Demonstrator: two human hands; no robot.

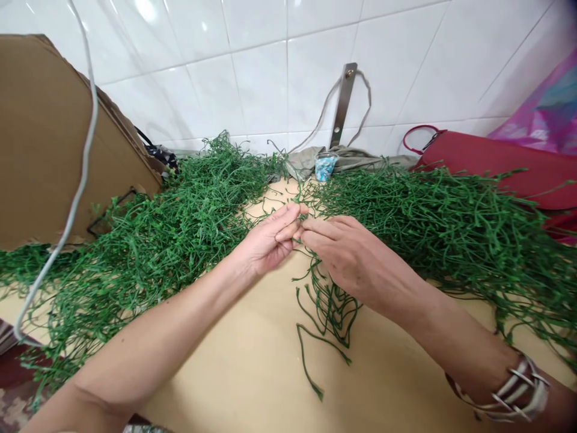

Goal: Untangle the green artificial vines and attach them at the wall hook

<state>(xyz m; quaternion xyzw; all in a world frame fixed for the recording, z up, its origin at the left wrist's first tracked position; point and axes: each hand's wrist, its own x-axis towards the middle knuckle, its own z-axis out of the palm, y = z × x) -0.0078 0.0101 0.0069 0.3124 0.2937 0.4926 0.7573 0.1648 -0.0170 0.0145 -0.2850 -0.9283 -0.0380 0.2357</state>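
Note:
My left hand (280,236) and my right hand (332,245) meet at the fingertips above the middle of the table (243,355). Both are closed in a pinch, and bits of thin green stem show at the fingertips. Below my right hand lies a small bunch of green stems (336,310), with one bent stem (303,355) at its near end. A large pile of green stems (180,228) spreads to the left, and another pile (437,222) to the right.
A cardboard box (58,138) and a white cable (85,144) are at the left. Near the tiled wall stand a blue and white cup (324,166) and a metal strip (345,105) with a cord. A red bag (500,165) lies at the right.

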